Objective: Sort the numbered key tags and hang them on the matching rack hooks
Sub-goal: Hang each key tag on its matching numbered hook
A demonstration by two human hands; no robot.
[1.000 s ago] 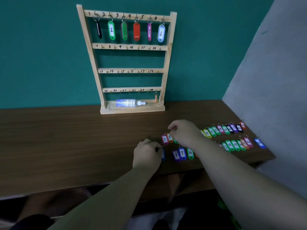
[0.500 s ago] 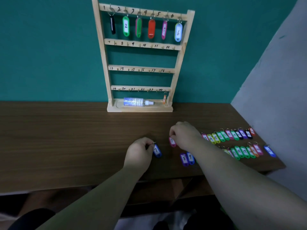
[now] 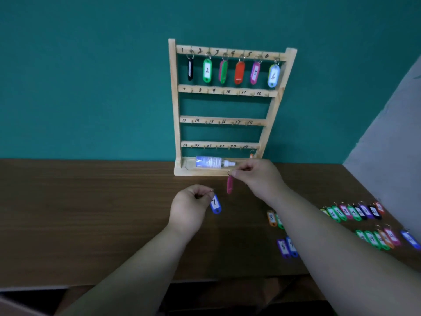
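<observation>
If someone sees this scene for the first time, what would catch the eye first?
The wooden key rack stands against the teal wall, with six coloured tags on its top row. In front of it, the left hand holds a blue tag 7 by its ring and the right hand a pink tag. Rows of bright tags lie on the table at the right.

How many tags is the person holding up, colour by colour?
In the left hand, blue tag: 1
In the right hand, pink tag: 1
Total: 2
</observation>
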